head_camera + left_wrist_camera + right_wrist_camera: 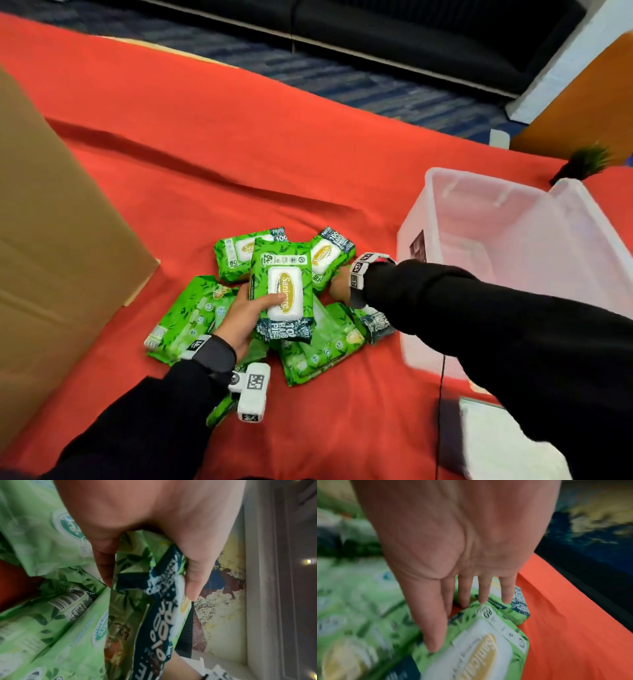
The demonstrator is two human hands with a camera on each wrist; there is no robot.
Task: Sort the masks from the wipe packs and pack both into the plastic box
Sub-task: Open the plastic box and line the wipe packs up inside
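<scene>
left hand point(239, 318) grips top wipe pack point(281, 287), lifted over pile just left of plastic box point(445, 192) | right hand point(453, 555) fingers straight, reaching far pack point(329, 257) | advice: support underneath, lay flat in box

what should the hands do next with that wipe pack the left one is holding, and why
Probably carry the held wipe pack right and set it in the plastic box. The left hand already grips it, lifted above the pile of packs; the box stands open to the right and looks nearly empty. The right hand, fingers straight, is reaching for another pack, which could follow.
</scene>
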